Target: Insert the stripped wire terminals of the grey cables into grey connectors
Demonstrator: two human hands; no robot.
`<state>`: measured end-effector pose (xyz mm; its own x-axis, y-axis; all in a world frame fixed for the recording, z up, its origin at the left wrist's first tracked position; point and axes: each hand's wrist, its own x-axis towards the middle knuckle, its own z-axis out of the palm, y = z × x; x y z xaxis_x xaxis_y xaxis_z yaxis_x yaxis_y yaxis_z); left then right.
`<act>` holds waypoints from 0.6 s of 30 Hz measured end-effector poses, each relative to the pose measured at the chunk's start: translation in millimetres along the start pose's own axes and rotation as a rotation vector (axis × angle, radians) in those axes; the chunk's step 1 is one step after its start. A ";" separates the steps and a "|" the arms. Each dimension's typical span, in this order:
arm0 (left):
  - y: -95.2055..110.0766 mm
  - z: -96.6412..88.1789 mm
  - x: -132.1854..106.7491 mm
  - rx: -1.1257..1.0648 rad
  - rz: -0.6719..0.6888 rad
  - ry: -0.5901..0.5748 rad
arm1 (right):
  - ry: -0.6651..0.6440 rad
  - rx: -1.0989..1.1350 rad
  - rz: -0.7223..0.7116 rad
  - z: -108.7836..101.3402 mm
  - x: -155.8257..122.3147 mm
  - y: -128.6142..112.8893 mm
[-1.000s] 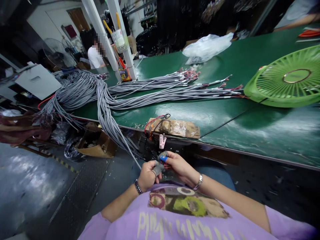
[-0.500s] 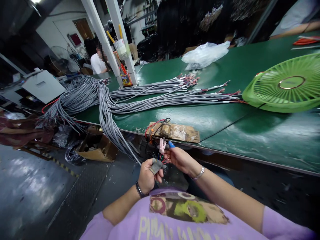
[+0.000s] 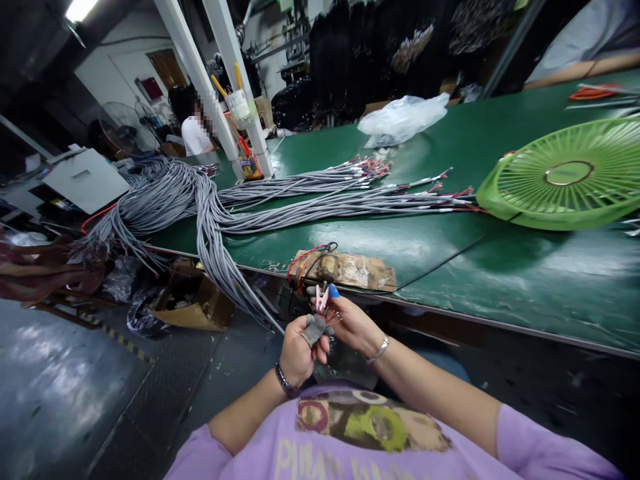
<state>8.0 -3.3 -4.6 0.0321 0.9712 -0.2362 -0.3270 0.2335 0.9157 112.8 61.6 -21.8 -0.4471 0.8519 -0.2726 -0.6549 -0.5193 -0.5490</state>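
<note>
My left hand (image 3: 296, 353) is closed around the end of a grey cable, with grey coverings on its fingertips. Thin coloured wires (image 3: 330, 317) fan out from that grip toward my other hand. My right hand (image 3: 354, 325), with a blue cover on its thumb, is closed at a small pink clip (image 3: 321, 299) just in front of the table edge. Its fingers are partly hidden behind the clip and wires. Right behind the clip lies a worn wooden board (image 3: 367, 270) with red and black leads (image 3: 300, 267) at its left end.
Long bundles of grey cable (image 3: 300, 217) lie across the green table (image 3: 450, 267), some hanging over its front edge. A green fan (image 3: 560, 173) stands at right, a plastic bag (image 3: 403, 120) behind. White posts (image 3: 227, 80) rise at back left. A cardboard box (image 3: 200, 310) sits below. Other people are farther off.
My right hand has moved a little left, bringing its blue-covered thumb closer to the pink clip. My left hand still grips the cable end. The whole view has shifted slightly.
</note>
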 end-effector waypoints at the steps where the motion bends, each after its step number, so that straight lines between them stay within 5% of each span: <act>1: -0.9 -0.1 0.2 0.003 -0.008 -0.003 | 0.001 0.022 0.008 0.6 0.6 0.0; 18: -3.9 -8.8 -13.5 0.061 0.025 0.001 | -0.025 -0.055 0.063 4.3 -12.0 -8.8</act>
<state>0.5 -17.7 -7.9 0.0236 0.9766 -0.2136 -0.2696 0.2120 0.9393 121.3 55.6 -10.3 -0.5014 0.8157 -0.2887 -0.5913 -0.5666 -0.5739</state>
